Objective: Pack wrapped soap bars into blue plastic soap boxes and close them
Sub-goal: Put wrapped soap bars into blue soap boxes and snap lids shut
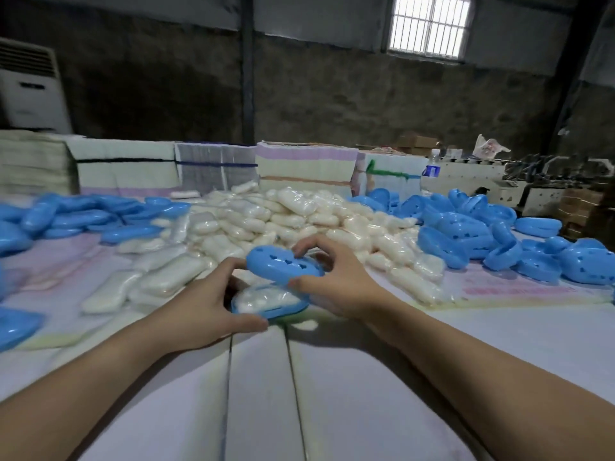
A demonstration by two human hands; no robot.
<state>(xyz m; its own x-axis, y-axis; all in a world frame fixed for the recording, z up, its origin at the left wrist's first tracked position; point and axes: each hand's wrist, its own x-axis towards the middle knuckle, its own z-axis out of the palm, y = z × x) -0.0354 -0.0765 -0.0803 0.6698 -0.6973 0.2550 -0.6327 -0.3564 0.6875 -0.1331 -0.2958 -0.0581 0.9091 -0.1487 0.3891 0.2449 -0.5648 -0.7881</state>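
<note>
Where the table point(332, 394) runs away from you under pale sheets, its far edge is lined with strapped stacks of flat paper stock point(213, 168). Across the middle lies a broad heap of wrapped soap bars point(293, 217), white in clear film, spilling toward your hands. Blue box halves are piled along the right edge point(482, 234); closed blue boxes lie along the left edge point(76, 214), some blurred. A white standing air conditioner point(30, 91) sits beyond the far left corner, and a barred window point(429, 24) is high in the back wall.

Near the table's centre, just in front of the soap heap, you hold one box in two parts. Your right hand point(339, 281) grasps the blue lid point(283, 266), thumb on its near rim, fingers curled over the far rim; the lid is tilted, heart-shaped holes facing up, held above the base and not yet seated. Your left hand point(199, 311) grips the blue base point(276, 311), thumb along its near edge, fingers curled behind it. One wrapped soap bar point(263, 299) lies inside the base.
</note>
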